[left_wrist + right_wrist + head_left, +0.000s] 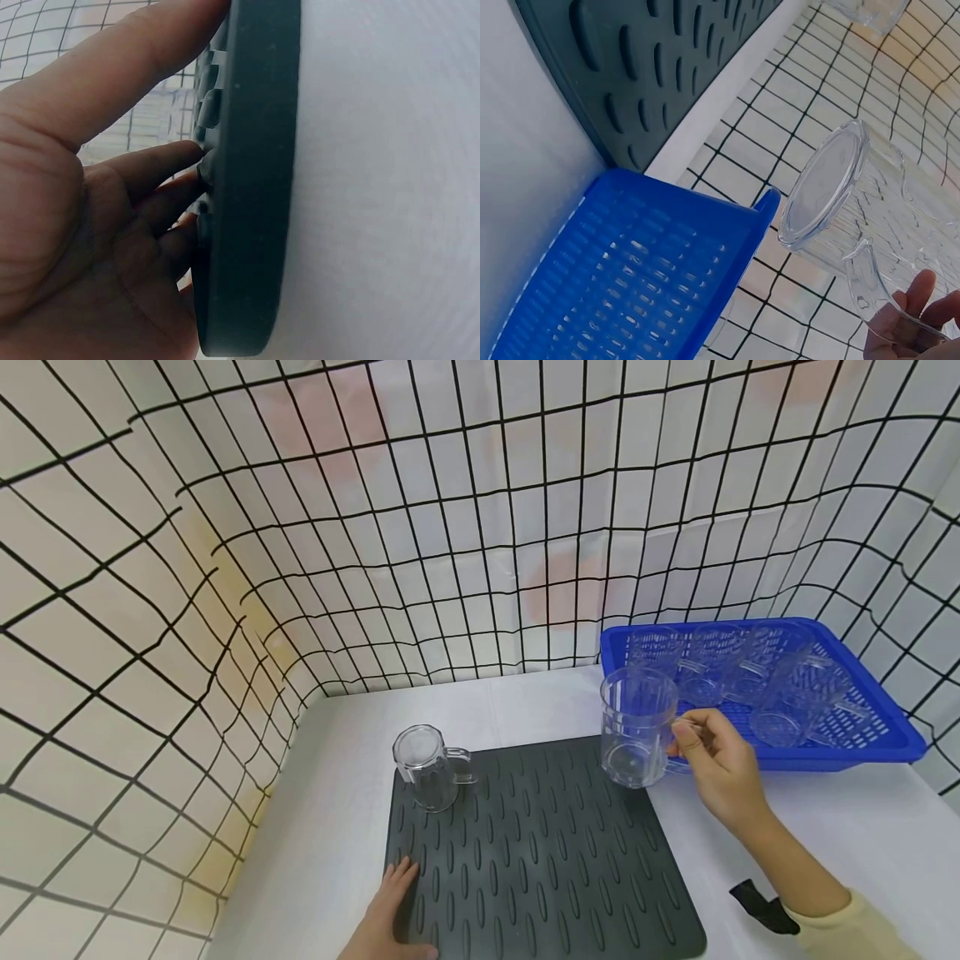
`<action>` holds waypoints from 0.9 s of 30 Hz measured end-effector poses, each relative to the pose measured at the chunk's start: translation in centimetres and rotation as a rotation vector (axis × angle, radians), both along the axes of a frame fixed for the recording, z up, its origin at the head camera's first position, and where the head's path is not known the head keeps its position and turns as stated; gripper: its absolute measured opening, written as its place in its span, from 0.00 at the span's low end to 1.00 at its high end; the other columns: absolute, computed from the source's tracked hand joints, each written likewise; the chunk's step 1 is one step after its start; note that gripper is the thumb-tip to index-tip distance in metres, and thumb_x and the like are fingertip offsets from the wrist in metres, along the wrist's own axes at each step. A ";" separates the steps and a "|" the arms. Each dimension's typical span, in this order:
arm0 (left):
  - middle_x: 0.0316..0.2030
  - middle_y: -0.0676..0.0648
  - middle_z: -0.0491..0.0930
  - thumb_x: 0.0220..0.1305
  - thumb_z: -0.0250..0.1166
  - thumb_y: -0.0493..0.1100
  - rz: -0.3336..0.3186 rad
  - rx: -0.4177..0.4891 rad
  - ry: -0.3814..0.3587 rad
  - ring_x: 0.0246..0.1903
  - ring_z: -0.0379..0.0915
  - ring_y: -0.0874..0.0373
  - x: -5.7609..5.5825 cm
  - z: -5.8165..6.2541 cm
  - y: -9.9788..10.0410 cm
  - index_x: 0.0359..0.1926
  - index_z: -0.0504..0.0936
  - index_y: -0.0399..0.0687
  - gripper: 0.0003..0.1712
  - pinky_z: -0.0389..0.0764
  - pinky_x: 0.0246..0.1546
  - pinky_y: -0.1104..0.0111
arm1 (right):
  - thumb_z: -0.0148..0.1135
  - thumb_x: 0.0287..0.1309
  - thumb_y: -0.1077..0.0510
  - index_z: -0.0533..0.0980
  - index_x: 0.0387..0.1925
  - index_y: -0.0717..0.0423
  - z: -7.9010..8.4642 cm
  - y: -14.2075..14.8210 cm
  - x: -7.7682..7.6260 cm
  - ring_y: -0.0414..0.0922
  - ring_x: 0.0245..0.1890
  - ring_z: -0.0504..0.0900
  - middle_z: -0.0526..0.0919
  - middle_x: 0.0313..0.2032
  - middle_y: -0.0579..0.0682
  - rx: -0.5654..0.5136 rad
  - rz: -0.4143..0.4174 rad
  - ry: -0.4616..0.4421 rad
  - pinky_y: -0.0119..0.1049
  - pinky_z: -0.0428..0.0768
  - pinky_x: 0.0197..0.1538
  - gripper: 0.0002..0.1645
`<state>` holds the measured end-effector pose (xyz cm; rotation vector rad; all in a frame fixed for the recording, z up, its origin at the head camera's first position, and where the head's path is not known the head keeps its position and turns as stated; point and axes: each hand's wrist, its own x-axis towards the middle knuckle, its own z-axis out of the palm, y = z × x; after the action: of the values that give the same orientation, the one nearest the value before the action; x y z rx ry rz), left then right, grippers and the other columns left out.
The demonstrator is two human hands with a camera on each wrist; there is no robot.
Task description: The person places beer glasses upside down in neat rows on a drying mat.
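My right hand pinches the handle of a clear glass mug and holds it upright, raised near the mat's far right corner. In the right wrist view, the mug's round base and its handle between the fingers show. My left hand rests at the left edge of a dark ribbed rubber mat, fingers extended onto its top, as the left wrist view also shows. Another glass mug stands base up on the mat's far left corner, handle pointing right.
A blue perforated plastic basket holds several glass mugs at the right, just behind my right hand. Black wire mesh rises behind the white table and along both sides. A black strap lies by the right sleeve.
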<state>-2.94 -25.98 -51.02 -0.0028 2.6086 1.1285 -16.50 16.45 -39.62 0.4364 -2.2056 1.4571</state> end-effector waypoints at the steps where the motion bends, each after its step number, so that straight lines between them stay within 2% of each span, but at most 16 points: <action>1: 0.72 0.29 0.48 0.40 0.82 0.52 0.003 -0.002 -0.004 0.70 0.34 0.26 0.0 0.0 0.0 0.73 0.56 0.35 0.64 0.45 0.59 0.28 | 0.49 0.71 0.67 0.72 0.43 0.69 0.0 0.0 0.0 0.33 0.28 0.79 0.79 0.26 0.50 0.000 0.003 0.000 0.22 0.75 0.33 0.07; 7: 0.73 0.30 0.48 0.39 0.82 0.52 0.010 -0.009 -0.016 0.70 0.34 0.27 0.0 0.1 0.0 0.73 0.56 0.36 0.64 0.45 0.59 0.28 | 0.49 0.71 0.68 0.73 0.42 0.68 -0.3 -0.3 0.0 0.37 0.26 0.76 0.77 0.25 0.47 -0.006 0.031 0.002 0.22 0.73 0.31 0.06; 11: 0.73 0.31 0.48 0.38 0.82 0.53 0.015 -0.003 -0.020 0.70 0.33 0.27 0.0 0.1 0.0 0.73 0.56 0.36 0.65 0.44 0.59 0.28 | 0.49 0.71 0.68 0.73 0.42 0.69 -0.4 -0.5 0.0 0.36 0.26 0.76 0.76 0.25 0.44 0.002 0.057 0.003 0.22 0.74 0.32 0.07; 13: 0.73 0.31 0.48 0.38 0.82 0.53 0.014 -0.003 -0.021 0.70 0.33 0.27 0.0 0.1 0.0 0.73 0.56 0.36 0.65 0.44 0.59 0.28 | 0.48 0.71 0.68 0.73 0.42 0.69 -0.4 -0.7 0.1 0.36 0.26 0.76 0.77 0.25 0.47 0.002 0.070 0.001 0.22 0.75 0.33 0.07; 20: 0.73 0.32 0.47 0.38 0.82 0.53 0.022 -0.004 -0.033 0.70 0.34 0.28 -0.1 0.0 0.0 0.73 0.56 0.38 0.66 0.45 0.59 0.27 | 0.48 0.70 0.71 0.72 0.41 0.67 -0.5 -1.5 0.3 0.39 0.27 0.77 0.76 0.25 0.46 -0.027 0.151 -0.009 0.23 0.75 0.34 0.06; 24: 0.73 0.32 0.47 0.38 0.83 0.53 0.019 0.001 -0.029 0.71 0.34 0.28 -0.1 0.0 0.1 0.73 0.56 0.39 0.66 0.46 0.58 0.27 | 0.48 0.71 0.69 0.71 0.41 0.67 -0.8 -1.9 0.4 0.39 0.28 0.77 0.76 0.25 0.51 0.002 0.183 -0.032 0.24 0.75 0.35 0.05; 27: 0.73 0.32 0.47 0.38 0.83 0.53 0.019 0.003 -0.028 0.71 0.33 0.28 0.0 0.0 0.1 0.73 0.56 0.39 0.66 0.46 0.58 0.27 | 0.47 0.71 0.68 0.71 0.41 0.66 -1.0 -2.1 0.5 0.40 0.28 0.77 0.76 0.25 0.52 0.024 0.205 -0.045 0.25 0.74 0.34 0.05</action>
<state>-2.98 -25.92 -51.02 -0.0421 2.5881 1.1301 -16.03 14.38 -40.62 0.6610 -2.2707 1.5598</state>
